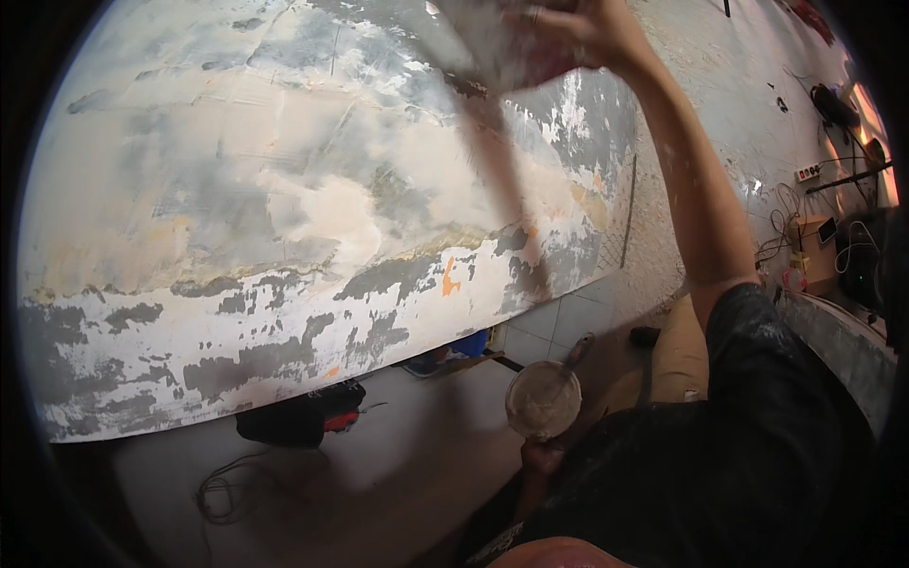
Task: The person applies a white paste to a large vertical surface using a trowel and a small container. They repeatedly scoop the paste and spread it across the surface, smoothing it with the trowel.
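Below the large patchy surface (237, 180), my left hand (542, 456) is closed at the near edge of a round tub (542, 402) holding pale paste. A tool with a dark handle (579, 349) leans in the tub. My right arm reaches up to the top of the view, where my right hand (578, 33) is closed on a flat, blurred tool (530, 57) with a dark-red part. It is over the far right of the surface; whether it touches cannot be made out. The surface shows cream filler, grey patches and worn white paint.
A black bag-like thing (298, 417) with a red part lies under the surface's lower edge, beside a coiled cable (220, 492). Blue containers (469, 343) stand beneath it too. On the right are a power strip (808, 173), cables and a cardboard box (812, 232).
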### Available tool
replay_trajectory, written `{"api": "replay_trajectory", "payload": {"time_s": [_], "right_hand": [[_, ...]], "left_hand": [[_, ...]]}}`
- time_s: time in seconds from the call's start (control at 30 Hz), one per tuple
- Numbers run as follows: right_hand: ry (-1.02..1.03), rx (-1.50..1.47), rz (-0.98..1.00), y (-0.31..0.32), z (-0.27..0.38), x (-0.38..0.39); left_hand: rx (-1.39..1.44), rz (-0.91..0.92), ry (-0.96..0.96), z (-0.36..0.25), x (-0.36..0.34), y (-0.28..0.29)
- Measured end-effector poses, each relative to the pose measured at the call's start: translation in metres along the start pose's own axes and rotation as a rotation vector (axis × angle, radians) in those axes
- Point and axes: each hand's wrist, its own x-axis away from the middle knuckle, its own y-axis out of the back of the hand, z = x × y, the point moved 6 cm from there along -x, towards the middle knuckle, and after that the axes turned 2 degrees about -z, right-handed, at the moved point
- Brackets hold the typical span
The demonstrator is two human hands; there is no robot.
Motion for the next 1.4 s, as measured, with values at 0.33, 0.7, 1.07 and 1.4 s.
{"api": "replay_trajectory", "payload": {"time_s": [0.33,0.7,1.07,1.4], "right_hand": [[0.0,0.412,-0.011,0.012,-0.096,0.014],[-0.112,0.265,0.323,-0.036,-0.046,0.105],[-0.043,0.055,-0.168,0.074,-0.101,0.029],[-0.038,-0.015,0.475,-0.084,0.011,-0.013]], "left_hand": [[-0.206,-0.074,-0.19,-0.031,0.006,-0.033],[-0.011,-0.106,-0.021,-0.018,0.012,0.004],[0.03,-0.2,-0.078,-0.039,0.004,0.066],[-0.464,-0.179,-0.328,-0.006,0.018,-0.033]]}}
